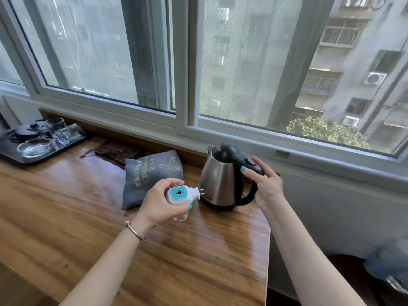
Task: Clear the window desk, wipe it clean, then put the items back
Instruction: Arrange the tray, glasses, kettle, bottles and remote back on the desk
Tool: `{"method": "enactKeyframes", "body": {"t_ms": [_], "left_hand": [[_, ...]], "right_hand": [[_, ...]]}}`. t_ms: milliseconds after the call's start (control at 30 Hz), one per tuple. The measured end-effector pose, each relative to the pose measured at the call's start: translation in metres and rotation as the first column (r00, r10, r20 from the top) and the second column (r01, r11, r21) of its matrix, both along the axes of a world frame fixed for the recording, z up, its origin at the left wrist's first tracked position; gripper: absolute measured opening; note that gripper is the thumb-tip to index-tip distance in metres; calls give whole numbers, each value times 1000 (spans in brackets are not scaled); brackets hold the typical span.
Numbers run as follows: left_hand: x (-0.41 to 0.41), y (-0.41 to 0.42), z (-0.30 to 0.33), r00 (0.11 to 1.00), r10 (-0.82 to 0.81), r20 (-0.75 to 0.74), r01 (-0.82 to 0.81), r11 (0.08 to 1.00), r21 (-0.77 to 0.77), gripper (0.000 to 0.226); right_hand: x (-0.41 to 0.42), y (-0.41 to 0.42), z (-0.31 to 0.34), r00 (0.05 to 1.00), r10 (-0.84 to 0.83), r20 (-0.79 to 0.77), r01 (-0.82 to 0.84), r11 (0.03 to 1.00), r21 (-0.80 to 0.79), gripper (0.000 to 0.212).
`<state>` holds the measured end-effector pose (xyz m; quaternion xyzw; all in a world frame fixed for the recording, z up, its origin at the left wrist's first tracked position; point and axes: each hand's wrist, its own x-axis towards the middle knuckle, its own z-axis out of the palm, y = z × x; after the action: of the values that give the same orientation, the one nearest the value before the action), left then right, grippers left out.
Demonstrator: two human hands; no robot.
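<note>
Steel kettle [223,180] handle gripped right hand [267,184]; left hand [159,202] holds plug-in [180,195]

Head view, looking down, close over desk [88,217], facing window [154,62]

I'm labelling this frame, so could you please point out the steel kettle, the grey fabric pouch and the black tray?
Stainless steel kettle [217,184], head view, shiny body.
Grey fabric pouch [145,180], head view, printed front.
Black tray [13,156], head view, front rim.
</note>
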<state>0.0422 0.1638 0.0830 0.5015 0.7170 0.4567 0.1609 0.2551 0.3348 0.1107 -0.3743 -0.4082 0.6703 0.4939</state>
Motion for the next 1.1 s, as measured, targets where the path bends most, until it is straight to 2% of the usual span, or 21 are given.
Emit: {"method": "enactKeyframes", "body": {"t_ms": [300, 633, 867, 1100], "left_hand": [[8, 10, -21, 999, -41, -13, 40, 995, -89, 54], [11, 16, -43, 998, -55, 21, 56, 995, -85, 56], [10, 13, -47, 996, -84, 32, 86, 994, -69, 56], [10, 17, -34, 990, -131, -56, 130, 991, -11, 69]], "right_hand": [[-3, -3, 0, 1000, 5, 3, -5, 999, 38, 51], [-1, -3, -12, 999, 15, 49, -19, 995, 95, 46], [4, -9, -18, 996, 44, 73, -54, 988, 147, 57], [9, -16, -31, 991, 3, 132, -26, 986, 166, 73]]}}
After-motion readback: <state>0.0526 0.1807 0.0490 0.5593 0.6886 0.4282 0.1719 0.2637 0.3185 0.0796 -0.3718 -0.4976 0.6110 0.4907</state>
